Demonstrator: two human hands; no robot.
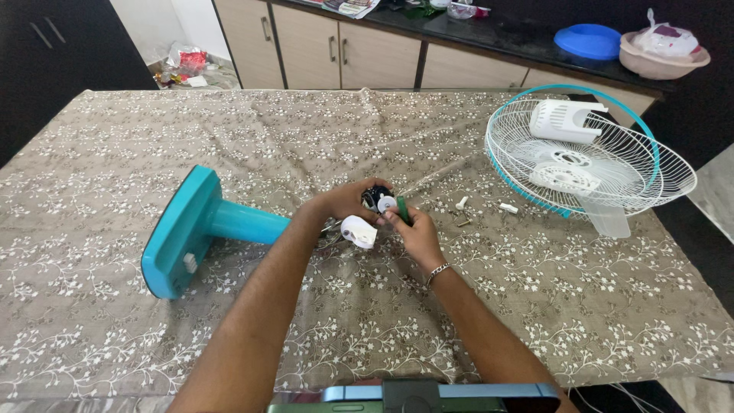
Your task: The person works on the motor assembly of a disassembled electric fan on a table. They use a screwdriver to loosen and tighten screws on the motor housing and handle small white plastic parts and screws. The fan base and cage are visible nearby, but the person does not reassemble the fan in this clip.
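Head view, fan motor (375, 200) under left fingers (359, 193), screwdriver (403, 210) (green) in right fingers (397, 222)

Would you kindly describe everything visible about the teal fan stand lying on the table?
The teal fan stand looks like smooth plastic: a flat, rounded-rectangular base joined to a thick round column. It lies on its side on the floral tablecloth, base towards the left edge, column pointing right towards the hands. A small white part shows on the base's edge. The column's far end runs behind the left hand, which grips the motor head there; the joint itself is hidden.
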